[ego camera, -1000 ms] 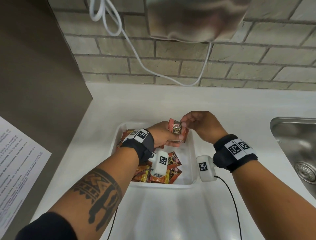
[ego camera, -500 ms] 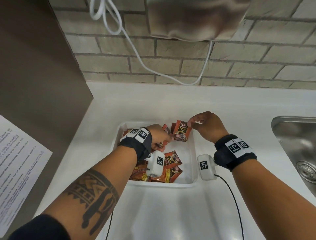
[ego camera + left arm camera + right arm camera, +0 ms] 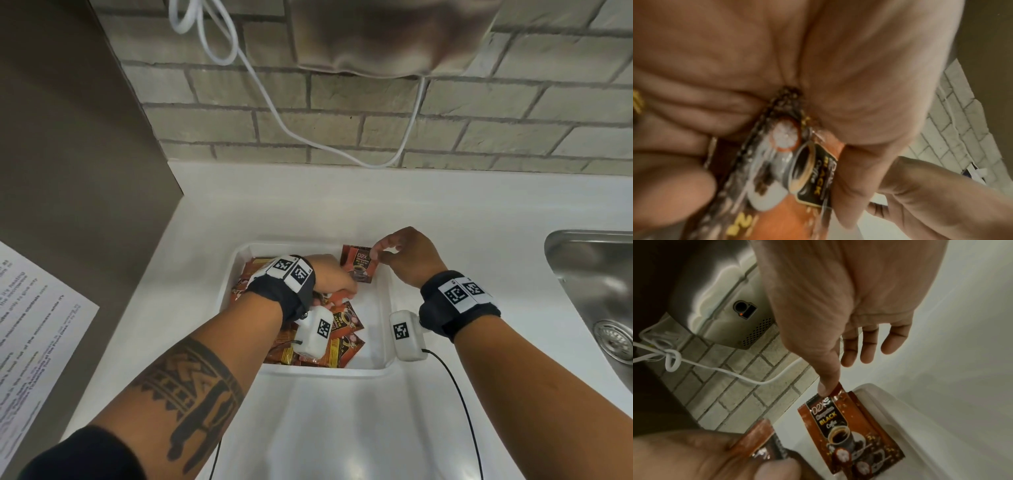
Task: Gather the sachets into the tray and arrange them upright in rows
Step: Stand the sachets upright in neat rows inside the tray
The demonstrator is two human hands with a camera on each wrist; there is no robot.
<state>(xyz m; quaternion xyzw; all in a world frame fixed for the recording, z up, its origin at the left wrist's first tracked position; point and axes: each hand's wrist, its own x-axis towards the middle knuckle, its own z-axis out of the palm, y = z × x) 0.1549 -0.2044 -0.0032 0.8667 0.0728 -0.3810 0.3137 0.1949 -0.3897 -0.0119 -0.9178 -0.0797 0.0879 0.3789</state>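
Note:
A white tray (image 3: 342,371) sits on the white counter with several orange-brown coffee sachets (image 3: 346,329) lying loose in its left half. My right hand (image 3: 378,253) pinches the top corner of one sachet (image 3: 359,267) that stands upright near the tray's far right corner. The right wrist view shows the thumb on that sachet (image 3: 842,426), the other fingers spread, beside the tray rim (image 3: 890,395). My left hand (image 3: 346,294) is low over the tray's middle, its fingers (image 3: 694,105) curled round a small bunch of sachets (image 3: 807,175).
A steel sink (image 3: 599,281) lies to the right of the tray. A printed sheet (image 3: 30,335) hangs on the brown panel at the left. On the brick wall behind, a metal appliance (image 3: 387,34) and a looping white cable (image 3: 274,113) hang above the counter.
My right hand drew one sachet out of the left hand's bunch and carried it right to the far corner, now standing it upright. My left hand sank lower into the tray.

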